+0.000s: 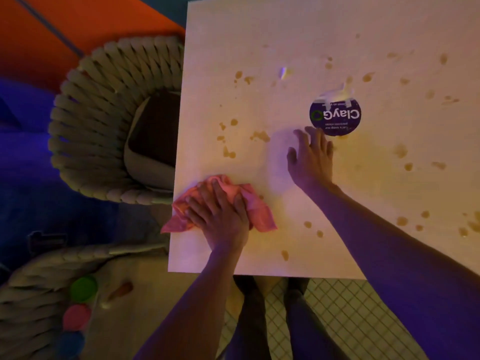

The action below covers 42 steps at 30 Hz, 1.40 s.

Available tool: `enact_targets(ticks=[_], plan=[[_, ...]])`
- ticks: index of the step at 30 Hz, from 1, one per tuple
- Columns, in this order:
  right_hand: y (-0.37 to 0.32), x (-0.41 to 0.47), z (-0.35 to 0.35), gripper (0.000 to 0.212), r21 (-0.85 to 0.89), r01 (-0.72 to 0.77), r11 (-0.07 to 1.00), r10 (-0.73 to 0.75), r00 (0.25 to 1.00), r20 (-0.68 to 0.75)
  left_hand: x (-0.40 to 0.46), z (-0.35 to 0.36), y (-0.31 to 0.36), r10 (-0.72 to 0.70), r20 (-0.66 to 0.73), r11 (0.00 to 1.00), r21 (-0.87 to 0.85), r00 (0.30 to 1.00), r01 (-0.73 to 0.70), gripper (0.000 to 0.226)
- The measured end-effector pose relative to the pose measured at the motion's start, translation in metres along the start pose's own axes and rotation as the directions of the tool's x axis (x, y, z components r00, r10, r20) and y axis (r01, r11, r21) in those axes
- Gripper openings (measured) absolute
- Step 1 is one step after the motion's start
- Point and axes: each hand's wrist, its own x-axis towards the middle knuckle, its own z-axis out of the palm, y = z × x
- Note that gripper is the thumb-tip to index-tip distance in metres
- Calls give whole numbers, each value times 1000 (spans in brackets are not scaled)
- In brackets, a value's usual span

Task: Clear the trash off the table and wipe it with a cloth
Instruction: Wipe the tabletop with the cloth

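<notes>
Pink crumpled cloth [226,203] is lying at the near left corner of the pale square tabletop [324,29], one end hanging over the left edge, and in the head view I am seeing my left hand [223,216] pressing down on it, fingers spread flat and slightly curled over the folds. My right hand [311,157] is resting released on the bare surface further in, fingers straight and fanned, their tips just touching the rim of a round purple sticker [335,115] with a torn white top edge. Brown splatter stains [259,136] are dotting the table around both hands. A woven rope chair [104,120] is standing just beside the left edge, and a second seat at lower left is holding a green lid [83,288] and a pink lid [76,317].
</notes>
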Motion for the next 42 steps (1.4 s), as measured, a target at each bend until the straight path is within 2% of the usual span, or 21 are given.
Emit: enact_targets(ticks=[6,11,19,27,30,32,33,35,38,40,42], plan=[[22,47,-1,51,-28,23,999,-24,1000,-15,44,6,12,-9,-39,999,37,999,10,67],[30,78,0,53,-43,34,998,-34,999,-14,116,8,38,-13,-142,998,57,990,21,63],[29,154,14,55,-76,8,997,-12,999,-48,224,1,74,64,-91,997,48,994,-60,68],[23,227,23,56,-106,-61,992,43,986,-161,355,-5,134,144,-89,988,71,986,-138,70],[19,234,24,57,-104,-76,992,58,985,-165,396,-5,160,97,-153,993,76,983,-86,64],[20,231,26,57,-103,-76,992,58,984,-167,413,-5,175,123,-205,989,110,971,-102,63],[20,231,27,57,-100,-76,992,58,984,-169,419,-7,182,140,-176,987,108,974,-122,63],[21,234,27,58,-80,-79,994,64,982,-178,429,-13,192,167,-124,986,-1,978,-169,60],[20,235,26,58,-65,-92,994,78,979,-190,448,-23,210,245,-141,940,-208,959,-271,55],[21,235,25,58,-67,-96,993,82,979,-188,453,-24,225,273,-154,916,-260,950,-305,54],[21,236,25,55,-72,-104,992,89,978,-189,451,-22,237,309,-159,914,-225,938,-339,58]])
